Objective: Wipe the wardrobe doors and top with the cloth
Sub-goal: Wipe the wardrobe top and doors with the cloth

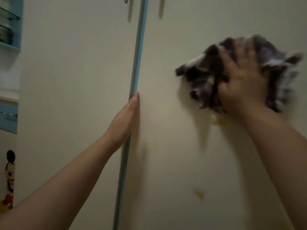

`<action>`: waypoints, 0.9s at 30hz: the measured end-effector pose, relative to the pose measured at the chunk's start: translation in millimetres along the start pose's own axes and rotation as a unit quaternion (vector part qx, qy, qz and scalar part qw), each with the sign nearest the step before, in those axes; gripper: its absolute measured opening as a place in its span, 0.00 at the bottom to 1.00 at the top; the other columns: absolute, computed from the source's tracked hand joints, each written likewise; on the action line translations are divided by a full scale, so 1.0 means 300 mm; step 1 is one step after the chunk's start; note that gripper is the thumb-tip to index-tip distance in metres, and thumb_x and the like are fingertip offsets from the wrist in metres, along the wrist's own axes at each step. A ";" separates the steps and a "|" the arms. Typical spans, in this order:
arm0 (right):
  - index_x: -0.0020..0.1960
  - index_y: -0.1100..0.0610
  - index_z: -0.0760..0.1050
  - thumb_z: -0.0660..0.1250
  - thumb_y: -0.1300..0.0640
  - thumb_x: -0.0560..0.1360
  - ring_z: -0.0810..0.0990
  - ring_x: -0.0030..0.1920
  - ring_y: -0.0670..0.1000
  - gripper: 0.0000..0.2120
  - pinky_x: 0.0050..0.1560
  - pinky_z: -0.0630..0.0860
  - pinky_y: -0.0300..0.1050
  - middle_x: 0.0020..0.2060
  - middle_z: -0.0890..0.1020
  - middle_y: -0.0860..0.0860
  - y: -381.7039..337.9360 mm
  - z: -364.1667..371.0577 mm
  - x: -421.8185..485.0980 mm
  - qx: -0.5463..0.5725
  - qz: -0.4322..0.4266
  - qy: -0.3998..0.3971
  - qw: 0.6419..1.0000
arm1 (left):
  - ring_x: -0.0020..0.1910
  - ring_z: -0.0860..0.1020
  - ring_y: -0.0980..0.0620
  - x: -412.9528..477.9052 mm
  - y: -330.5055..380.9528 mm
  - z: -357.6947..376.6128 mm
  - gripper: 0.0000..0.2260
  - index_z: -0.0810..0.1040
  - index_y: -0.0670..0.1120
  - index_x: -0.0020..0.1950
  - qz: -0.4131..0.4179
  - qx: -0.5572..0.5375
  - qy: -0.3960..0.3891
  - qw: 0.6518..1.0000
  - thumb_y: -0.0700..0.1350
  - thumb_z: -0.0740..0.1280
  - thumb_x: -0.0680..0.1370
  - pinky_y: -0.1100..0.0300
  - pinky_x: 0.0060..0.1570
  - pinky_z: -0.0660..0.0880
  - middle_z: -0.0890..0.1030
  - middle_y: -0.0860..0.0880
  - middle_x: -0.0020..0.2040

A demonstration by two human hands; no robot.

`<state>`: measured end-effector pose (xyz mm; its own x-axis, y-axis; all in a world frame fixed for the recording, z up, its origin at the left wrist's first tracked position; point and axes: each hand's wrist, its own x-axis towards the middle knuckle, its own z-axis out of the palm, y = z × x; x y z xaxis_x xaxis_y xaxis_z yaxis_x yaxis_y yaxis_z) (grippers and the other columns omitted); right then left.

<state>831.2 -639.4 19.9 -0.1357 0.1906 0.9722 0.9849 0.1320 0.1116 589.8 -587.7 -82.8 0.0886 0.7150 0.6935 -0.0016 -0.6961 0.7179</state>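
Two cream wardrobe doors fill the view, the left door (74, 97) and the right door (166, 146), with a blue strip (137, 52) running down between them. My right hand (240, 80) presses a crumpled dark purple and white cloth (204, 77) flat against the upper part of the right door; both are blurred by motion. My left hand (127, 117) grips the inner edge of the right door at the blue strip, thumb lying on the door face. Yellowish stains show on the right door, one just under the cloth (216, 120) and one lower down (199, 194).
Two metal door handles (129, 9) hang at the top edge of the view. At the far left are blue shelves (15, 22) with a metal pot (5, 35), a blue drawer (9, 118) and a cartoon figure (10, 178) on the wall.
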 end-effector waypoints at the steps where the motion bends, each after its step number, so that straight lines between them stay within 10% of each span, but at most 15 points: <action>1: 0.74 0.49 0.58 0.54 0.52 0.69 0.49 0.75 0.54 0.32 0.68 0.52 0.59 0.75 0.54 0.53 0.020 -0.016 -0.012 -0.022 0.022 0.011 0.999 | 0.59 0.62 0.76 0.000 -0.004 0.003 0.28 0.59 0.59 0.72 -0.004 -0.004 0.002 1.000 0.65 0.49 0.73 0.77 0.56 0.56 0.62 0.69 0.63; 8: 0.74 0.50 0.58 0.55 0.53 0.69 0.48 0.75 0.56 0.32 0.64 0.57 0.63 0.75 0.54 0.55 -0.033 0.019 -0.089 -0.050 0.051 0.005 0.997 | 0.61 0.59 0.70 -0.002 0.001 0.007 0.30 0.59 0.61 0.71 -0.017 -0.011 0.011 1.000 0.67 0.50 0.71 0.69 0.58 0.55 0.61 0.67 0.62; 21: 0.66 0.54 0.72 0.65 0.53 0.68 0.67 0.68 0.59 0.26 0.49 0.76 0.52 0.68 0.70 0.57 -0.314 0.198 -0.425 0.014 -0.169 -0.121 0.978 | 0.62 0.57 0.67 0.005 0.002 0.018 0.24 0.58 0.56 0.73 -0.009 0.012 0.030 0.999 0.61 0.48 0.77 0.68 0.61 0.53 0.61 0.60 0.70; 27: 0.66 0.57 0.71 0.68 0.64 0.70 0.59 0.70 0.66 0.25 0.69 0.50 0.63 0.70 0.63 0.63 -0.257 0.168 -0.244 0.094 -0.188 -0.144 0.967 | 0.62 0.59 0.67 0.012 0.001 0.024 0.22 0.60 0.54 0.73 -0.001 0.018 0.053 0.998 0.57 0.48 0.80 0.69 0.61 0.53 0.62 0.57 0.70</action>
<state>759.7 -614.6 -70.1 -0.5305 0.3537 0.7704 0.8273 0.4142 0.3795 597.2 -585.8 -80.4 -0.0176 0.7176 0.6962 0.0344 -0.6955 0.7177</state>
